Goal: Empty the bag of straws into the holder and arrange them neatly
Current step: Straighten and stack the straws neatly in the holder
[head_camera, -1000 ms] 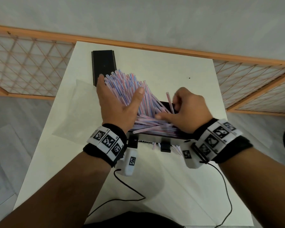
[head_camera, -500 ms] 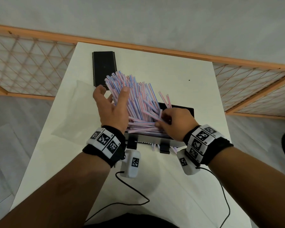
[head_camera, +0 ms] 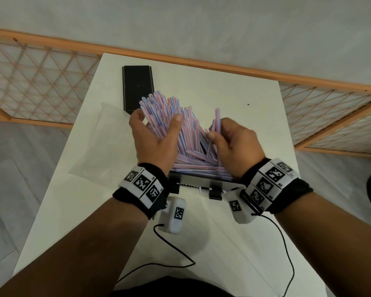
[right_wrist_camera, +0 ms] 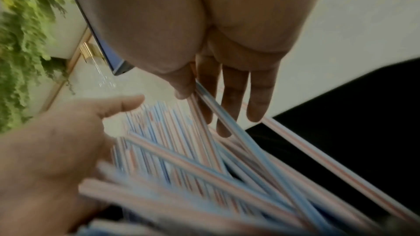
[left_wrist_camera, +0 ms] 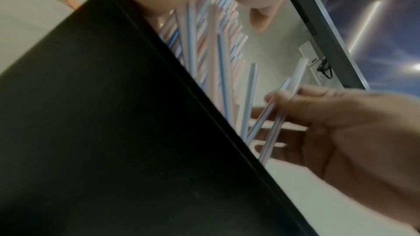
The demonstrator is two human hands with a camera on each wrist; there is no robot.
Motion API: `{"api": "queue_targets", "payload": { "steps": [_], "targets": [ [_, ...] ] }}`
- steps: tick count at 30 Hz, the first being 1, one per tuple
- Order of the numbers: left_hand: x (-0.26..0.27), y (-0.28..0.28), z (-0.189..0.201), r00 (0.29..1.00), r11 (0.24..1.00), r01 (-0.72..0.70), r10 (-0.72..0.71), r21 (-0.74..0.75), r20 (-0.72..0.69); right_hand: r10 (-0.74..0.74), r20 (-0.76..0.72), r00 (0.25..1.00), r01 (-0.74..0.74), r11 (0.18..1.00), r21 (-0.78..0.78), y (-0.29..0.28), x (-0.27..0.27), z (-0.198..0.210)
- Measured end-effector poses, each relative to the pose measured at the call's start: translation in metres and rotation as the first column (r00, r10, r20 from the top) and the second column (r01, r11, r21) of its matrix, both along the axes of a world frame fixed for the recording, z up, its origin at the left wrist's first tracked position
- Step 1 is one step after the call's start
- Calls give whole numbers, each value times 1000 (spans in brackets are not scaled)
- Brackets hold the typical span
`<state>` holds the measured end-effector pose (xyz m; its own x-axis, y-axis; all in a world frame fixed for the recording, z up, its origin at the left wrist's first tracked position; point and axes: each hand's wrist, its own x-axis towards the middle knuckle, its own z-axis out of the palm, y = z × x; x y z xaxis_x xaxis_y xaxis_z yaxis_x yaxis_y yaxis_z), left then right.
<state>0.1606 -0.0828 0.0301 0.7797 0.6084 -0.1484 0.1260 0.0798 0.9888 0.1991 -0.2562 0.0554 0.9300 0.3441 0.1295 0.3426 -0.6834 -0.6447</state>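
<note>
The straws (head_camera: pixel 180 133) are thin, white with blue and red stripes, a dense sheaf leaning toward the tabletop's (head_camera: pixel 234 99) far-left corner out of the black holder (head_camera: pixel 201 185), with loose ones crossing flat at its base; the holder sits near the tabletop's middle; the left hand (head_camera: pixel 152 136) cups the sheaf, thumb and fingers curled round it; the right hand (head_camera: pixel 234 144) pinches a few straws (head_camera: pixel 216 118) upright beside the sheaf; a clear bag (head_camera: pixel 99 142) lies flat toward the left edge.
</note>
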Motion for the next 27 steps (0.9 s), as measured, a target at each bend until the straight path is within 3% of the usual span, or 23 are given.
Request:
{"api": "queue_targets", "payload": {
  "steps": [5, 10, 12, 16, 20, 23, 27],
  "targets": [
    [-1, 1, 2, 999, 998, -31, 31, -51, -6, 41, 157, 987, -75, 973, 218, 0, -1, 49],
    [0, 0, 4, 997, 994, -63, 66, -90, 32, 122, 280, 952, -149, 986, 77, -2, -8, 60],
    [0, 0, 5, 996, 991, -72, 78, -113, 49, 170, 222, 960, -172, 985, -9, 3, -14, 40],
    [-1, 1, 6, 996, 992, -63, 70, -113, 55, 228, -114, 967, -247, 948, -201, 2, -28, -7],
    [-2, 1, 3, 997, 990, -35, 44, -134, 65, 31, -179, 983, -92, 935, -342, -21, -18, -21],
    [-2, -1, 0, 996, 994, -20, 28, -103, 80, 92, -287, 954, -194, 915, -353, -20, -10, -29],
    [0, -1, 0, 995, 995, -8, 17, -97, 94, 179, -187, 966, -237, 900, -367, -11, -3, -34]
  ]
}}
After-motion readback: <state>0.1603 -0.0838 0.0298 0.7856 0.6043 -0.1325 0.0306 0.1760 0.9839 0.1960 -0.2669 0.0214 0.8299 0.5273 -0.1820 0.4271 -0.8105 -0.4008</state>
